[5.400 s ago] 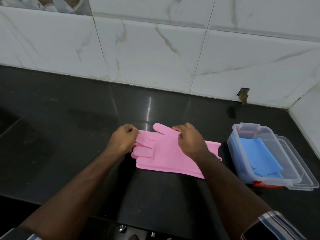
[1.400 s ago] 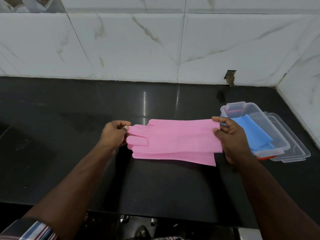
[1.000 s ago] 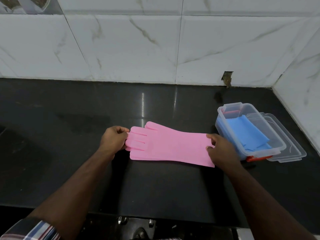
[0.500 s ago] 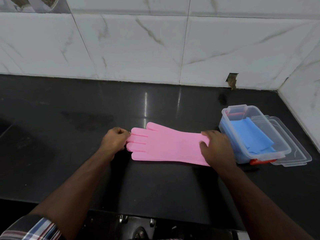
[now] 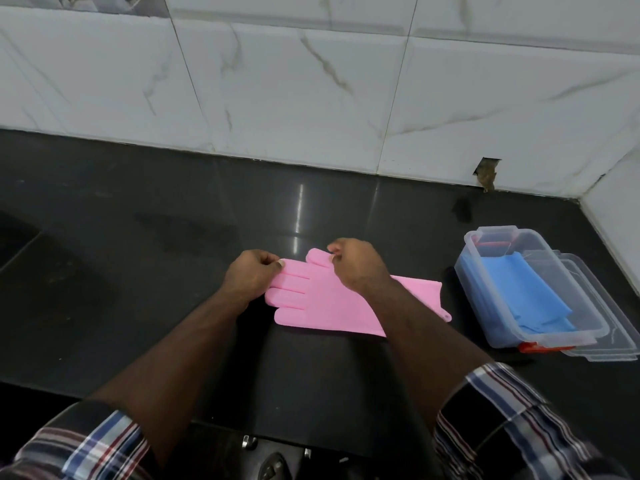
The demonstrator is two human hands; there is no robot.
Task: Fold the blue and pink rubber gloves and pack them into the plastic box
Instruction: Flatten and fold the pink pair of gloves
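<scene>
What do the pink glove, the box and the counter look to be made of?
Pink glove: thin, matte rubber or silicone; it lies limp and flat, with no shine.
Box: clear, hard plastic; the blue glove shows through its walls.
Counter: dark polished stone, perhaps granite; it mirrors a streak of light.

The pink gloves (image 5: 332, 303) are lying flat on the counter, fingers pointing left, cuffs right, seemingly stacked as a pair. The blue gloves (image 5: 526, 299) are sitting folded inside the clear box (image 5: 585, 336), to the right.
</scene>
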